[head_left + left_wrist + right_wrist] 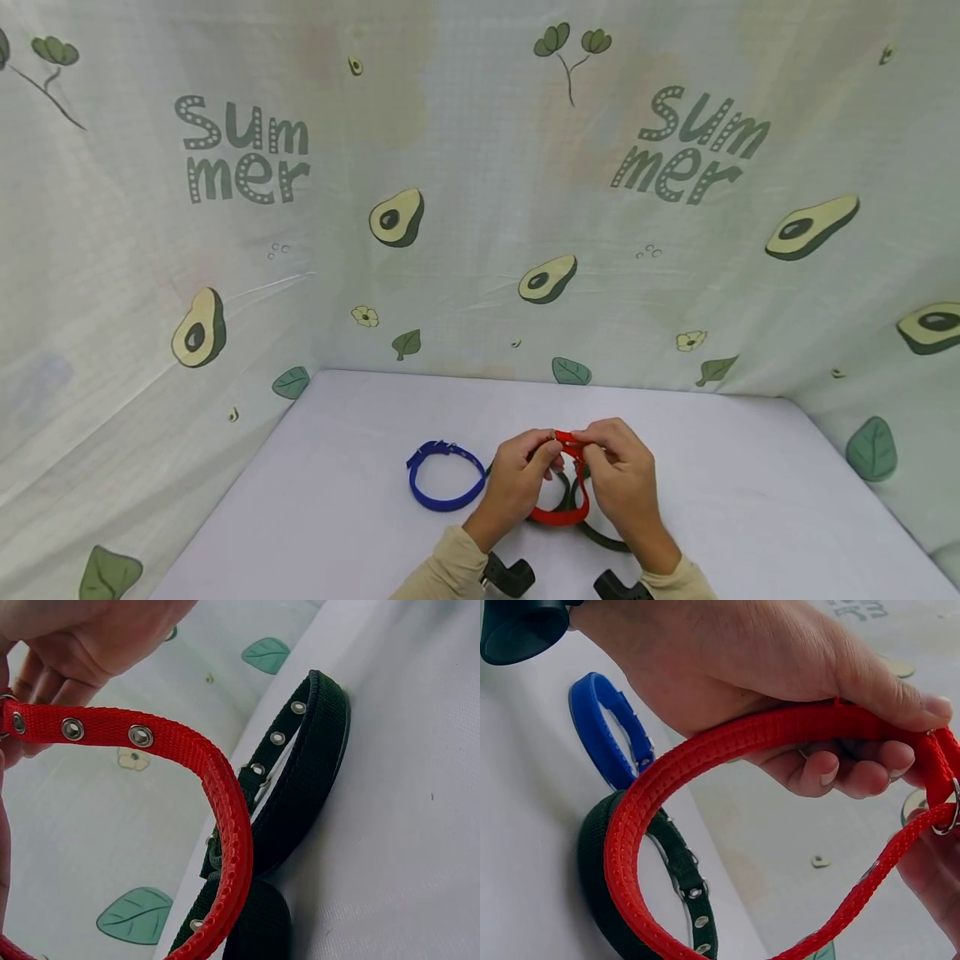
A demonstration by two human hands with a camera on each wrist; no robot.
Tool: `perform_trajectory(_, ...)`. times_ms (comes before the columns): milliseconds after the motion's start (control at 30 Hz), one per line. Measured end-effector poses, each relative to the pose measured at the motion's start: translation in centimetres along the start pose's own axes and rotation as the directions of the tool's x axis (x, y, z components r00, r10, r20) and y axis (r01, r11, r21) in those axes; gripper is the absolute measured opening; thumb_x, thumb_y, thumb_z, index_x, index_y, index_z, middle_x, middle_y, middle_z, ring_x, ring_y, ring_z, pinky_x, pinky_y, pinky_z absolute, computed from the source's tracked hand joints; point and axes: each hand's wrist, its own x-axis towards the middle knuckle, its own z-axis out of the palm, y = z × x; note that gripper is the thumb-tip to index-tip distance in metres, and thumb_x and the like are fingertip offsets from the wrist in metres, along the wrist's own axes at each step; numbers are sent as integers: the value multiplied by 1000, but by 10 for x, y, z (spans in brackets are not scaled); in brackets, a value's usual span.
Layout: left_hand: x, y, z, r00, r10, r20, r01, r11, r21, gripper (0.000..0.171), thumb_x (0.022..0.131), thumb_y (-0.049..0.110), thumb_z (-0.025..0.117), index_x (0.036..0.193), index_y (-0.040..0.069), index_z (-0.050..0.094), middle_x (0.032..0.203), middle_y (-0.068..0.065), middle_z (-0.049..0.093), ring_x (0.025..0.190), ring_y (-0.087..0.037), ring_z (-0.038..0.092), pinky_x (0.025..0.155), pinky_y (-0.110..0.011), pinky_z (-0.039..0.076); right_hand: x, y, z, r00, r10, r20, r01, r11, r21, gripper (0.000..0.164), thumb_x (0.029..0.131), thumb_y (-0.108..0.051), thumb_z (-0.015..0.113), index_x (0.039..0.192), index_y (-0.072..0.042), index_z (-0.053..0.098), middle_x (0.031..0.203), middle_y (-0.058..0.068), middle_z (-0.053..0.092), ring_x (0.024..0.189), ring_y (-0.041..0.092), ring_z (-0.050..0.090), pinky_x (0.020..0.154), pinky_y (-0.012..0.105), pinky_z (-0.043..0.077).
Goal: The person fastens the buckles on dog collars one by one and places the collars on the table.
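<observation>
A red dog collar is held above the table, its loop hanging down between both hands. My left hand pinches the collar's upper part between thumb and fingers. The right hand pinches the strap close by on the other side. Metal eyelets run along the red strap in the left wrist view, and a metal ring shows at its joined end in the right wrist view. Behind and below it, two dark green collars lie on the table, partly hidden by the hands and the red collar.
To the left of the hands, a blue collar lies buckled in a loop on the white table. A printed cloth with avocados and leaves hangs behind and beside the table. Black wrist devices sit at the wrists.
</observation>
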Motion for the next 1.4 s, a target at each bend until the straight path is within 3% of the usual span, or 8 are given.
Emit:
perform_trajectory(200, 1, 15, -1, 1000, 11, 11, -11, 1000, 16, 10, 100, 10, 61, 100, 3, 69, 80, -13, 66, 70, -38, 62, 64, -26, 56, -1, 2, 2, 1000, -12, -29, 12, 1000, -7, 32, 81, 25, 54, 86, 2, 75, 87, 9, 61, 75, 10, 57, 63, 12, 52)
perform_trajectory(367, 0, 32, -5, 999, 50, 17, -50, 999, 4, 12, 100, 9, 60, 102, 0, 68, 81, -13, 65, 69, -37, 62, 63, -28, 57, -1, 1, 2, 999, -33, -3, 33, 999, -21, 32, 80, 25, 56, 87, 1, 76, 86, 8, 61, 72, 9, 56, 57, 14, 49)
perform_trajectory(533, 1, 12, -3, 1000, 4, 11, -4, 1000, -16, 14, 100, 11, 61, 107, 2, 70, 84, -9, 66, 71, -37, 63, 64, -28, 57, -1, 4, 3, 999, -45, 27, 46, 998, -38, 32, 80, 25, 58, 89, 1, 76, 86, 8, 62, 67, 10, 57, 53, 16, 48)
perform_trajectory(667, 1, -5, -1, 1000, -20, -8, 20, 999, -40, 17, 98, 12, 64, 111, 3, 71, 85, -8, 68, 71, -26, 66, 64, -28, 57, -5, 19, 5, 998, -47, 32, 48, 998, -37, 32, 80, 24, 59, 92, -1, 76, 88, 8, 62, 66, 10, 59, 54, 16, 49)
perform_trajectory(833, 1, -8, -3, 999, -52, -9, 50, 994, -98, 23, 97, 16, 68, 117, 5, 68, 88, -8, 70, 76, -12, 66, 67, -28, 58, -10, 42, 8, 998, -48, 34, 50, 997, -57, 35, 82, 21, 61, 95, -7, 77, 91, 2, 64, 66, 8, 61, 56, 17, 52)
perform_trajectory(1067, 1, -7, -5, 994, -100, 38, 106, 975, -196, 22, 99, 16, 65, 117, 4, 59, 98, -19, 69, 83, -15, 68, 69, -26, 57, -12, 47, 9, 998, -54, 19, 55, 997, -50, 36, 81, 19, 62, 97, -10, 77, 92, -1, 64, 64, 7, 60, 55, 16, 50)
perform_trajectory(1233, 1, -7, -5, 994, -97, 42, 103, 980, -172, 18, 102, 18, 61, 116, 6, 59, 98, -9, 69, 86, -18, 68, 67, -27, 57, -12, 47, 9, 999, -38, 25, 39, 998, -49, 38, 82, 17, 62, 99, -13, 77, 94, -3, 64, 63, 8, 59, 55, 17, 50)
perform_trajectory(1400, 1, -7, -3, 996, -89, 3, 89, 985, -148, 17, 102, 18, 60, 116, 8, 60, 100, -7, 65, 84, -30, 64, 66, -30, 58, -11, 47, 9, 999, -27, 39, 29, 998, -58, 35, 83, 16, 62, 102, -10, 76, 95, -4, 65, 63, 8, 59, 55, 18, 51)
